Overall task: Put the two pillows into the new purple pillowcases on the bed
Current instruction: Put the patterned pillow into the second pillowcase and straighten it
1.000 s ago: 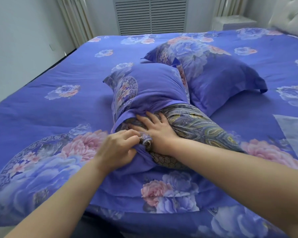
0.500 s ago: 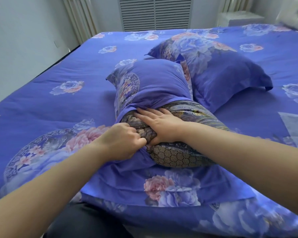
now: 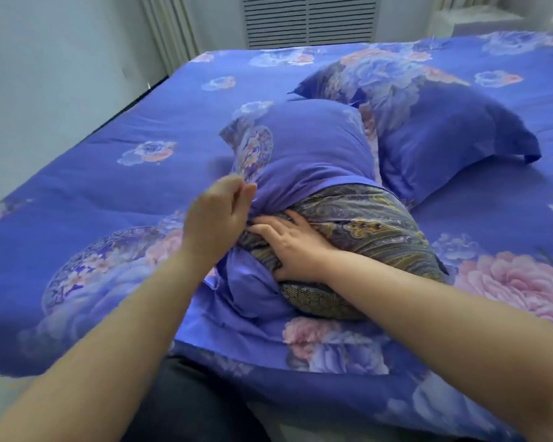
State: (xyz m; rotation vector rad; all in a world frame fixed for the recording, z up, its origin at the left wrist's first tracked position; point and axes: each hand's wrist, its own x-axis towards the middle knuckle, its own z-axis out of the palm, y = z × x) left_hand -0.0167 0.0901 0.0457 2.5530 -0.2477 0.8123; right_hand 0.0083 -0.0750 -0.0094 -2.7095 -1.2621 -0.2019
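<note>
A pillow with a dark paisley cover point(image 3: 364, 231) lies on the bed, its far half inside a purple floral pillowcase point(image 3: 307, 148). My left hand point(image 3: 216, 218) is lifted and pinches the pillowcase's open edge at the left side of the pillow. My right hand point(image 3: 292, 247) lies flat with spread fingers on the paisley pillow's near left corner, pressing on it. The pillowcase's loose near end is bunched beneath that corner. A second pillow point(image 3: 428, 122), fully inside its purple floral case, rests behind and to the right, touching the first.
The bed point(image 3: 109, 186) is covered by a purple floral quilt that fills most of the view. A grey wall runs along its left side, a louvred panel point(image 3: 310, 20) stands behind it, and a pale cabinet point(image 3: 479, 20) is at the back right. My dark trouser leg point(image 3: 186, 403) meets the bed's near edge.
My left hand has risen and moved away from me, pulling the pillowcase edge up along the pillow. My right hand has stayed pressed on the pillow's corner.
</note>
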